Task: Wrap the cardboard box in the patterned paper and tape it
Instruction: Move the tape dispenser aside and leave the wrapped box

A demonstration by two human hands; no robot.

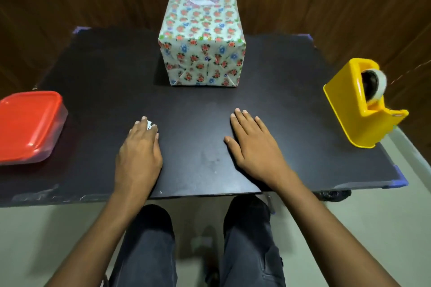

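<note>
Two hands lie on the dark counter [268, 72], both apart from the box [202, 39], which stands at the far middle of the counter, fully covered in flowered paper [177, 11]. The right hand [254, 144] lies flat with straight fingers and holds nothing. The left hand [140, 147] has its fingers bent over a small white scrap [149, 124]; whether it pinches the scrap or only rests on it is hard to tell.

By its look the box should be light and stiff, the cardboard keeping its shape under the glossy paper. That paper looks slick, so a one-sided hold could slip and a hard pinch could crease the folds. The safest hold is probably with flat palms on two opposite side faces, away from the folded flaps on the near face and the taped seam on top.

A yellow tape dispenser [359, 105] stands at the right edge, and a red-lidded container [28, 123] at the left.
</note>
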